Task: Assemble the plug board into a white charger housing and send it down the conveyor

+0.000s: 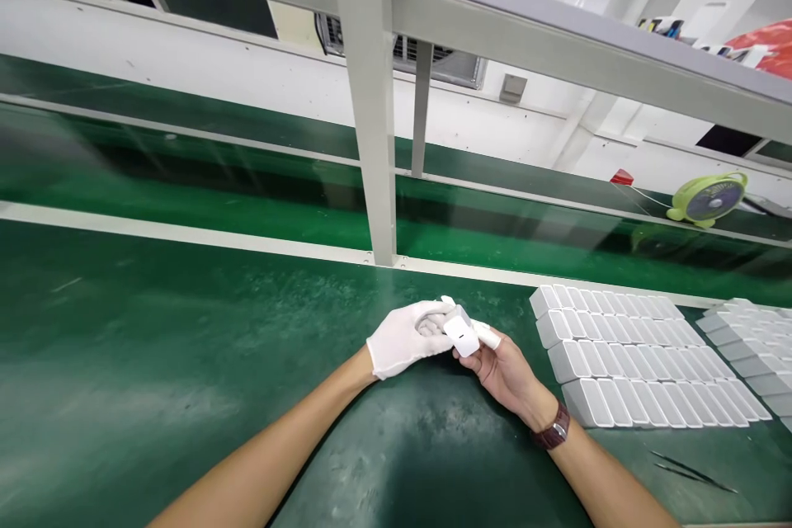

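The gloved left hand (410, 340) and the right hand (506, 371) are gripping a small white box (462, 335). Pale cases (643, 359) are resting in rows on the surface (186, 346).

Green bench (186, 330) bears white cases (637, 357) and, apparently, tweezers (694, 473).

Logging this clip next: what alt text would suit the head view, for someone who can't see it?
A white-gloved left hand and a right hand wearing white finger covers hold a small white box over a green bench. Rows of pale boxes stand to the right, with dark tweezers lying nearer the person.
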The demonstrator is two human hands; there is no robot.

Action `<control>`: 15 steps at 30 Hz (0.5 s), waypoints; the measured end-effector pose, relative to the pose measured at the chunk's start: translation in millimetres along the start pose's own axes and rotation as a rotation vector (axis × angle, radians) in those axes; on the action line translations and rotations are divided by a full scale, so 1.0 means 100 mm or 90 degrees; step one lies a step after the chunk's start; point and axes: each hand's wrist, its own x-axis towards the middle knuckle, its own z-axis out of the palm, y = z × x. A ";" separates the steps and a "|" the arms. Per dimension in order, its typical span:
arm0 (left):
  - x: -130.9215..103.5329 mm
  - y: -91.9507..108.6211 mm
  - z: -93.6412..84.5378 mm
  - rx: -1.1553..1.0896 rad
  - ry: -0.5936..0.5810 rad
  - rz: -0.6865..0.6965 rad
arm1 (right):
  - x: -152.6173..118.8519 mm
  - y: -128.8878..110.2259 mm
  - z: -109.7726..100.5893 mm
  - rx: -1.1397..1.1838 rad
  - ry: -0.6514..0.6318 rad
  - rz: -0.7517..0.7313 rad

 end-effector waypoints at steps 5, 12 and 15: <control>0.01 0.02 0.01 -0.014 0.007 -0.025 | 0.01 0.02 -0.02 0.007 0.001 0.009; 0.03 -0.03 0.01 -0.017 0.005 -0.019 | 0.03 0.02 -0.04 0.011 0.006 0.029; 0.04 -0.07 0.01 -0.015 -0.003 -0.017 | 0.04 0.03 -0.05 -0.020 0.005 0.033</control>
